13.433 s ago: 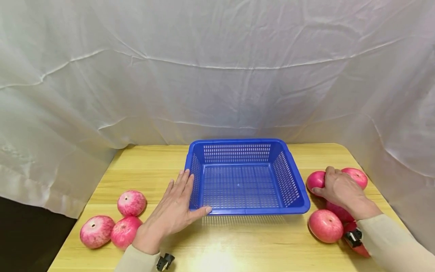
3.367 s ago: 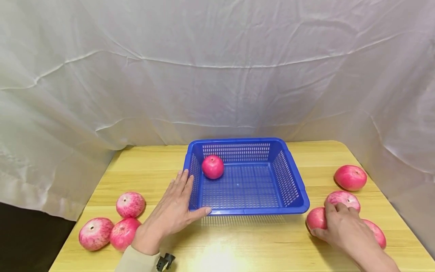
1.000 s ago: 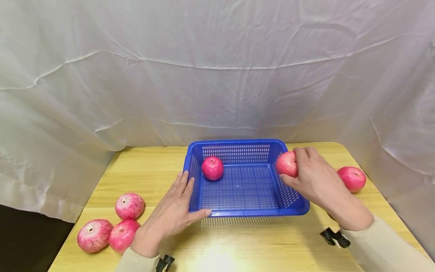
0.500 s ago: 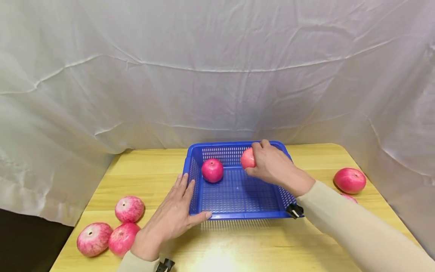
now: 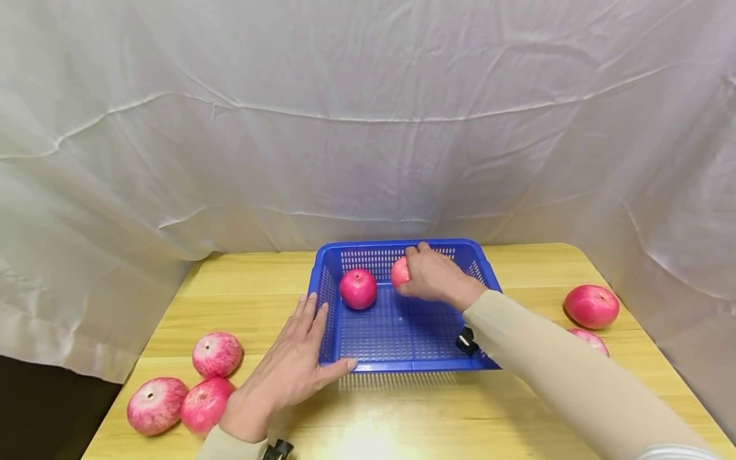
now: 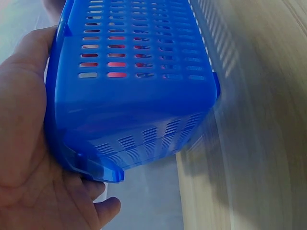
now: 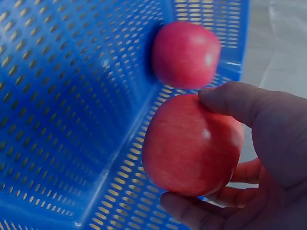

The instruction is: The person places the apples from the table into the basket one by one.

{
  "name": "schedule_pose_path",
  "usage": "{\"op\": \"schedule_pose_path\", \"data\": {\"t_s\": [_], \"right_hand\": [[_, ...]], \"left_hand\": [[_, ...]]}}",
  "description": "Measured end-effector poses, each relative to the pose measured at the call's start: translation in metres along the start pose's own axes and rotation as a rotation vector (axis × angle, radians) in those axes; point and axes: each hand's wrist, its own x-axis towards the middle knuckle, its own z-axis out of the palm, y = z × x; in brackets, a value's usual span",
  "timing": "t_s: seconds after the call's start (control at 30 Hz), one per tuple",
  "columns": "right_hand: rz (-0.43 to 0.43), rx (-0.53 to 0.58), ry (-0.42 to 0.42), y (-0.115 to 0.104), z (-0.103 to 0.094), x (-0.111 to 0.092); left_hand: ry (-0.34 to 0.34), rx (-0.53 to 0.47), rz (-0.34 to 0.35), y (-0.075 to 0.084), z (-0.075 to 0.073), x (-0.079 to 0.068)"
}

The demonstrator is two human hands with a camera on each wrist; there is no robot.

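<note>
In the head view, a blue plastic basket (image 5: 408,366) with slotted walls stands on the wooden table. Inside it, near the back left corner, sits a pink-red apple (image 5: 358,289). My right hand (image 5: 437,278) reaches over the basket and grips a second, lighter red apple (image 7: 189,148) between thumb and fingers, just right of the first one. Part of the held apple is covered by the hand in the head view. My left hand (image 5: 290,364) rests on the basket's front left corner, fingers laid straight along the left rim and thumb on the front rim.
Three pink apples (image 5: 207,406) lie grouped on the table at the left. At the right edge lies another apple (image 5: 591,306), with one more (image 5: 589,340) partly behind the right sleeve (image 5: 552,364). A pale cloth (image 5: 402,128) hangs behind the table.
One apple went from the right-hand group into the basket. My right hand then took a second apple from there and carried it left into the basket. The left hand stays put.
</note>
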Motion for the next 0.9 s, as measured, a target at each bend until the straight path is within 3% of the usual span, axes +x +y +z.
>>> {"op": "schedule_pose_path", "data": {"t_s": [0.5, 0.9], "right_hand": [[-0.042, -0.018, -0.127, -0.001, 0.019, 0.014], [-0.05, 0.05, -0.078, 0.005, 0.03, 0.017]], "left_hand": [[0.009, 0.005, 0.001, 0.001, -0.002, -0.002], [0.009, -0.006, -0.003, 0.0, -0.001, -0.002]]}}
